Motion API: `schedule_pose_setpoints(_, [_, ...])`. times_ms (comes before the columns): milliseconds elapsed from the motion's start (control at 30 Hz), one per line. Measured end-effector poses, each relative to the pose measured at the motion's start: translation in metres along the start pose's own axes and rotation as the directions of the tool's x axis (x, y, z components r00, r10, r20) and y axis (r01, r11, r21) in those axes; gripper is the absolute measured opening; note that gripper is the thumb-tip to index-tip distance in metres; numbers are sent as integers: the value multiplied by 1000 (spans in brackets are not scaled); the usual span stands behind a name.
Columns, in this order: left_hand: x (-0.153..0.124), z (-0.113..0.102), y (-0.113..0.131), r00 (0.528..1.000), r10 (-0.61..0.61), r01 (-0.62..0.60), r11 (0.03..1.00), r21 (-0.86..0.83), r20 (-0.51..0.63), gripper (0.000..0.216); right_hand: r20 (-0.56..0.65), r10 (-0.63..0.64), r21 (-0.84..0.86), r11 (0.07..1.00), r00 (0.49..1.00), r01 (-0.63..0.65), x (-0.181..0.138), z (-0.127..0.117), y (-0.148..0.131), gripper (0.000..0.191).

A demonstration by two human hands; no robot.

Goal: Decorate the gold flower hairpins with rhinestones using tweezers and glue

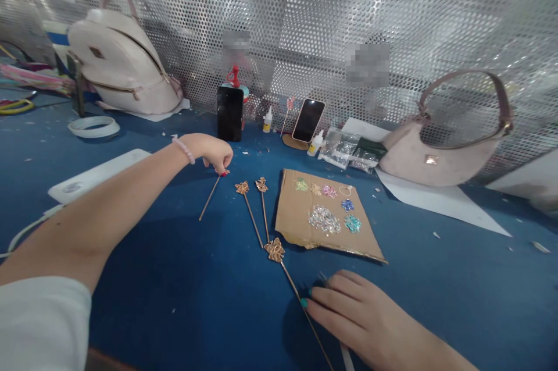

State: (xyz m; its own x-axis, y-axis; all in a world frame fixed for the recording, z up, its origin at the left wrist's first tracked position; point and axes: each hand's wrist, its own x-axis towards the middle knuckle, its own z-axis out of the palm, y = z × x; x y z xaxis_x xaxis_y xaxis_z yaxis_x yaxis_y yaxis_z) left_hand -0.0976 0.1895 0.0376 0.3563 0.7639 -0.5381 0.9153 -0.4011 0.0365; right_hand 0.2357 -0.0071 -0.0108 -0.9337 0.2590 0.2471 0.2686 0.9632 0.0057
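My left hand (214,154) reaches far out over the blue table, fingers pinched on the top end of a gold hair stick (210,196) that lies on the cloth. Two more gold sticks (255,208) with butterfly heads lie side by side to its right. My right hand (361,316) rests flat near the front edge, fingers stretched out and pressing on the shaft of a fourth gold stick (283,263) with a butterfly head. A piece of cardboard (296,220) holds small heaps of coloured rhinestones (323,218).
Along the perforated metal wall stand a pale backpack (122,63), a dark phone (229,113), a second propped phone (308,120), small glue bottles (267,121), plastic bags (344,147) and a pale handbag (440,150). A tape roll (93,127) and white tray (96,176) lie at left.
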Motion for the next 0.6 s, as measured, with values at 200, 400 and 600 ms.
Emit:
schedule_pose_setpoints(200, [0,-1,5,998,-35,38,998,-47,57,29,34,-2,-47,999,999,4,1,-1,-2,29])
schedule_pose_setpoints(400, [-7,-11,11,997,-27,28,999,-25,68,33,-16,-7,-27,1000,1000,6,3,-2,-4,32])
schedule_pose_setpoints(600, [-20,-5,41,988,146,-138,979,150,-44,69,-4,-88,-222,971,996,85,1,1,-12,20])
